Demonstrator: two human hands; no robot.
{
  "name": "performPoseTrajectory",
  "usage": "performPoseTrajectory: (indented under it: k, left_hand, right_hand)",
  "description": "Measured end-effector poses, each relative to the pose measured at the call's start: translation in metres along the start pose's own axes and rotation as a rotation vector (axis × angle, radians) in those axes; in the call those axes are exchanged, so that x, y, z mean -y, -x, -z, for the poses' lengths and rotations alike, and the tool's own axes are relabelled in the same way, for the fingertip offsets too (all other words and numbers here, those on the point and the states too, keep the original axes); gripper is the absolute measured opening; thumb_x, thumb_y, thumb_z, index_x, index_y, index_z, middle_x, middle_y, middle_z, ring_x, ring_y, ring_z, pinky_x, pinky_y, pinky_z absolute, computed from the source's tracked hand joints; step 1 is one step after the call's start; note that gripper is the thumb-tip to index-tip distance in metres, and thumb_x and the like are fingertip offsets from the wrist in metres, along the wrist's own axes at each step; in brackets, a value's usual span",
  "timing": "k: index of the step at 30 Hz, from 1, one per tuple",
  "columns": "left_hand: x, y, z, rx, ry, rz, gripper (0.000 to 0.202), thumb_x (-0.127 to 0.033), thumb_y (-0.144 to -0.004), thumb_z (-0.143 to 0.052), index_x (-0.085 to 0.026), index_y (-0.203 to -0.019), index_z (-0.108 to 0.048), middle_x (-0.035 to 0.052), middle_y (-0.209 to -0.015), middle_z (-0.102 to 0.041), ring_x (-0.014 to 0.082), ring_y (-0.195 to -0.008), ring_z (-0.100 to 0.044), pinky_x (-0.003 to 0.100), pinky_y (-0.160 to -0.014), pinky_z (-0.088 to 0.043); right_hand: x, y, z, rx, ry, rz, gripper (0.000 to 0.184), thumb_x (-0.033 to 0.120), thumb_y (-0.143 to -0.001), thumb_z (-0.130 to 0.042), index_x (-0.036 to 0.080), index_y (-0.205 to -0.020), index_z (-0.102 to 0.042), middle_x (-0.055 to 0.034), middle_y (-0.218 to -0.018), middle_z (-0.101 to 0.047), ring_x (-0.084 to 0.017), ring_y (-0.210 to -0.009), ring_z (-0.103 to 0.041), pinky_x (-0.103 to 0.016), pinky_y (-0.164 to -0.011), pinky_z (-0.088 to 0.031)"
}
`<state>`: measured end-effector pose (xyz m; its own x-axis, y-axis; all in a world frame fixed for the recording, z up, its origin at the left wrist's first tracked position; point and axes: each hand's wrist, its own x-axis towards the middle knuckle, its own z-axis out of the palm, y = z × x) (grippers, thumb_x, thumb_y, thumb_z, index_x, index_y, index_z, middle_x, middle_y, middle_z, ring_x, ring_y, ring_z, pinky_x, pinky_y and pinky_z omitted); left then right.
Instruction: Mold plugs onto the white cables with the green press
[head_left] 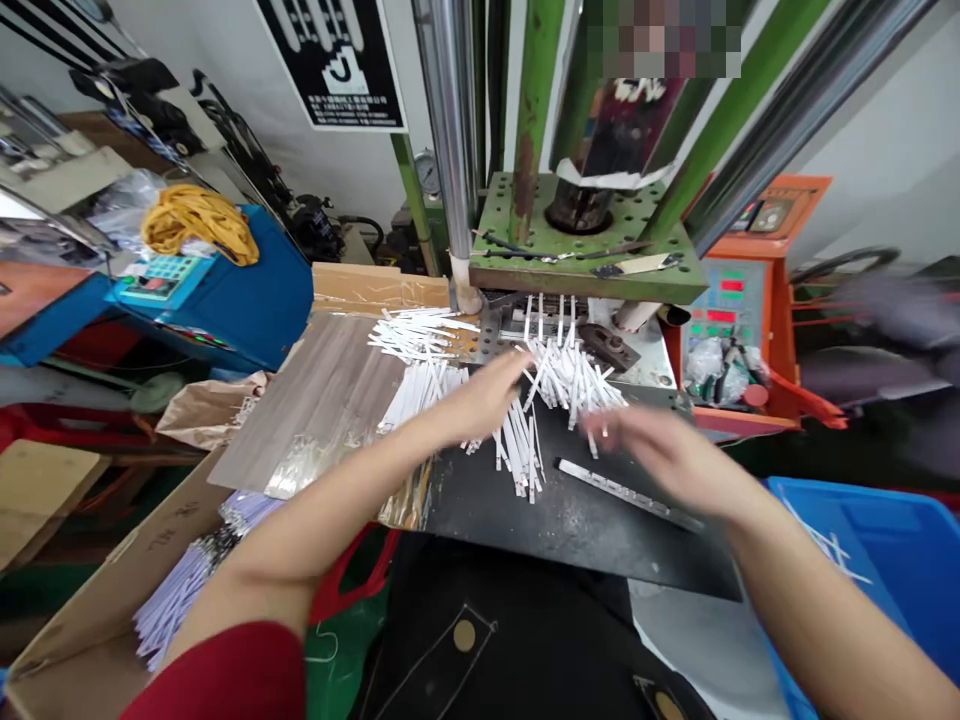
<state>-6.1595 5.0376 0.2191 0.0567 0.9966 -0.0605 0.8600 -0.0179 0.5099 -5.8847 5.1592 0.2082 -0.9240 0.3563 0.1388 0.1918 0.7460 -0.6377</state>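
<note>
My left hand (495,392) reaches to the mouth of the press, its fingers closed at the edge of a heap of thin white strips (562,375). What the fingertips pinch, if anything, is hidden. Motion smears my right hand (660,450), which hovers over the black tabletop (480,510) at the right side of the heap; its grip cannot be made out. Three strips stick out from the metal mould (551,315) under the green press plate (585,270). More white strips (519,450) lie fanned between the hands, and a long white bar (630,493) lies in front.
At left, bundles of white strips (424,385) lie beside a wood-grain board (322,370). A cardboard box (97,580) holds purple-white strips. An orange control box (757,270) stands right of the press, and a blue bin (892,540) sits at lower right.
</note>
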Motion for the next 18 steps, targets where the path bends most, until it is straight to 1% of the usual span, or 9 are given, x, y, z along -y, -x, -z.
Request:
performPoseTrajectory:
  k: [2,3,4,6,8,10,13,15,18]
  left_hand:
    - [-0.002,0.080,-0.013,0.327,0.193,-0.126,0.047,-0.016,-0.099,-0.040,-0.030,-0.142,-0.053,0.0034,-0.134,-0.066,0.0155,-0.113,-0.066,0.029,-0.095,-0.053]
    - [0.000,0.115,-0.024,0.474,0.246,-0.136,0.044,-0.014,-0.097,-0.042,-0.031,-0.133,-0.061,0.0010,-0.125,-0.071,0.0153,-0.104,-0.070,0.027,-0.088,-0.055]
    - [0.005,0.145,-0.037,0.544,0.239,-0.077,0.041,-0.015,-0.095,-0.044,-0.031,-0.126,-0.066,0.0007,-0.117,-0.074,0.0177,-0.101,-0.071,0.028,-0.085,-0.056]
    - [0.019,0.184,-0.069,0.496,0.110,0.192,0.033,-0.022,-0.095,-0.046,-0.024,-0.119,-0.070,0.0071,-0.113,-0.075,0.0249,-0.101,-0.072,0.034,-0.085,-0.057]
    - [0.038,0.198,-0.104,0.361,-0.046,0.470,0.033,-0.026,-0.095,-0.048,-0.018,-0.119,-0.069,0.0145,-0.117,-0.073,0.0312,-0.107,-0.070,0.042,-0.091,-0.056]
    - [0.056,0.197,-0.133,0.232,-0.096,0.557,0.031,-0.022,-0.091,-0.051,-0.017,-0.115,-0.070,0.0157,-0.118,-0.073,0.0321,-0.116,-0.066,0.044,-0.099,-0.052]
    - [0.073,0.194,-0.158,0.091,-0.037,0.486,0.026,-0.017,-0.087,-0.053,-0.022,-0.105,-0.071,0.0127,-0.116,-0.073,0.0301,-0.120,-0.063,0.045,-0.106,-0.048]
    - [0.078,0.196,-0.162,0.052,-0.005,0.445,0.025,-0.018,-0.087,-0.052,-0.022,-0.103,-0.072,0.0130,-0.116,-0.073,0.0303,-0.117,-0.064,0.047,-0.105,-0.048]
    - [0.081,0.201,-0.160,0.062,0.015,0.392,0.024,-0.017,-0.086,-0.052,-0.022,-0.096,-0.073,0.0123,-0.112,-0.074,0.0302,-0.114,-0.066,0.045,-0.102,-0.051]
  right_hand:
    - [0.012,0.085,-0.028,0.411,-0.132,0.198,0.053,0.006,-0.086,-0.049,0.039,-0.123,-0.066,-0.0025,-0.105,-0.077,-0.016,-0.083,-0.075,-0.026,-0.069,-0.061]
    - [0.009,0.123,-0.048,0.446,-0.078,0.232,0.053,0.005,-0.083,-0.058,0.044,-0.118,-0.068,0.0009,-0.093,-0.078,-0.014,-0.071,-0.073,-0.022,-0.062,-0.058]
    - [0.002,0.156,-0.071,0.328,0.018,0.201,0.053,0.006,-0.079,-0.064,0.046,-0.112,-0.070,0.0029,-0.082,-0.078,-0.015,-0.060,-0.071,-0.022,-0.056,-0.056]
    - [-0.023,0.202,-0.120,-0.018,0.264,0.019,0.035,0.016,-0.082,-0.063,0.043,-0.101,-0.074,0.0017,-0.072,-0.076,-0.018,-0.051,-0.067,-0.028,-0.056,-0.056]
    - [-0.052,0.223,-0.161,-0.237,0.461,-0.151,0.026,0.021,-0.088,-0.055,0.035,-0.088,-0.077,-0.0023,-0.069,-0.074,-0.023,-0.058,-0.069,-0.035,-0.062,-0.058]
    - [-0.077,0.230,-0.185,-0.325,0.617,-0.173,0.031,0.020,-0.090,-0.049,0.029,-0.085,-0.078,-0.0068,-0.074,-0.074,-0.029,-0.070,-0.072,-0.043,-0.072,-0.059]
    - [-0.100,0.235,-0.194,-0.314,0.788,-0.082,0.033,0.017,-0.088,-0.046,0.024,-0.092,-0.078,-0.0113,-0.081,-0.075,-0.035,-0.079,-0.071,-0.052,-0.080,-0.056]
    - [-0.109,0.241,-0.193,-0.288,0.812,-0.081,0.034,0.018,-0.087,-0.045,0.023,-0.093,-0.078,-0.0127,-0.082,-0.075,-0.035,-0.080,-0.069,-0.054,-0.082,-0.055]
    - [-0.117,0.250,-0.189,-0.243,0.727,-0.142,0.035,0.026,-0.089,-0.043,0.022,-0.089,-0.078,-0.0143,-0.087,-0.075,-0.034,-0.083,-0.068,-0.054,-0.084,-0.054]
